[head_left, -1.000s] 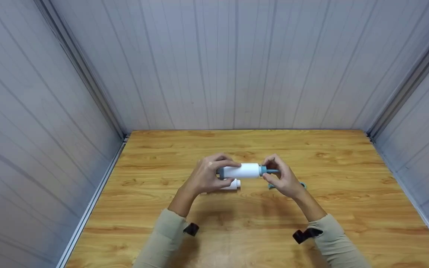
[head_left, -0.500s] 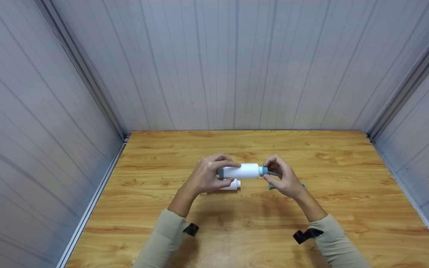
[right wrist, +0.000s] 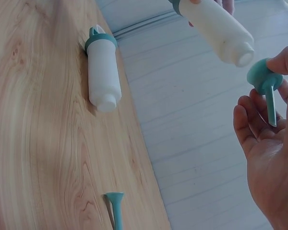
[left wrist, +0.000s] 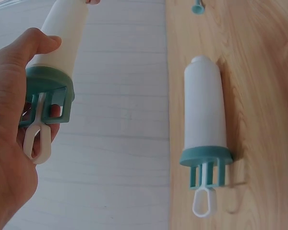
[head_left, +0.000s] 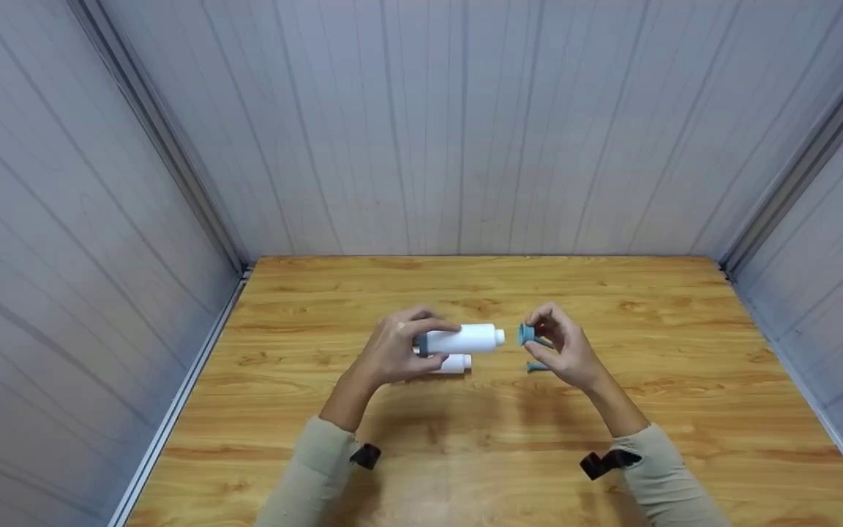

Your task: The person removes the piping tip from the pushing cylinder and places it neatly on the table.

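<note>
My left hand [head_left: 392,348] grips a white plunger syringe [head_left: 474,337] round its green-collared end, holding it level above the table. In the left wrist view its white loop handle [left wrist: 37,148] sticks out of the green collar. The syringe's narrow neck, bare in the right wrist view, points toward my right hand [head_left: 569,355]. There, thumb and fingers pinch a green nozzle [right wrist: 264,76] by its wide cup, a small gap away from the neck. The nozzle's thin spout [right wrist: 271,108] points back toward the right palm.
A second white syringe [left wrist: 205,105] with a green collar lies on the wooden table [head_left: 304,439], below the held one. Another green nozzle [right wrist: 116,206] lies to its right, partly hidden by my right hand in the head view. Pale panelled walls [head_left: 429,132] enclose the back and sides.
The nozzle has come off the syringe's neck and is tilted in my right hand, its cup opening now visible. My left hand has drawn the syringe slightly left.
</note>
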Demonstrator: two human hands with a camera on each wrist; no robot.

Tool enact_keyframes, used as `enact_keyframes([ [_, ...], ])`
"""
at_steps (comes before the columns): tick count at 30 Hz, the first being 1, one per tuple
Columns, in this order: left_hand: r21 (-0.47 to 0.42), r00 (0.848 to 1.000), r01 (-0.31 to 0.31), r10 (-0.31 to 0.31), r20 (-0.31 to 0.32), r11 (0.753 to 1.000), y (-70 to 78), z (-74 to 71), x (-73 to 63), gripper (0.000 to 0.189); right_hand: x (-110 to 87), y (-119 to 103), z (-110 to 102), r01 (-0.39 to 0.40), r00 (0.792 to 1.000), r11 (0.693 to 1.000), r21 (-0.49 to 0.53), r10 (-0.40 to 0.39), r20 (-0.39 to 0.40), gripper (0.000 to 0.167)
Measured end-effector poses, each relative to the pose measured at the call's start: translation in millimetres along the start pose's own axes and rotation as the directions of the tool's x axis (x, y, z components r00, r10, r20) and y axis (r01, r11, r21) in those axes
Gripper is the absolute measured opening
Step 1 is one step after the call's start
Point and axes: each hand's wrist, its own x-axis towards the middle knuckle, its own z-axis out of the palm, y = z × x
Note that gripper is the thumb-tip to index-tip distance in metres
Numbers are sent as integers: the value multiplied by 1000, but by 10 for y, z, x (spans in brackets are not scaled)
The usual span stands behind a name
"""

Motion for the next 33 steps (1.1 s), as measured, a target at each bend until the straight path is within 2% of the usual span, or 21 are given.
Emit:
enact_keyframes([
  [4, 18, 1000, 6, -6, 14, 1000, -50, -19, -74, 37, -13, 8, -13, 8, 1000, 1000, 2, -8, 0, 27],
  [15, 17, 1000, 27, -27, -9, 999, -158, -13, -260, 38, -46, 49, -52, 43, 999, 999, 26, -44, 15, 21],
  [25, 20, 999, 46, -46, 7, 999, -164, 116, -373, 38, -52, 43, -44, 38, 999, 999, 37, -39, 16, 21],
  [33, 18, 999, 26, -26, 24, 1000, -226, 249, -517, 36, -78, 38, -28, -4, 1000, 1000, 15, 4, 11, 25],
])
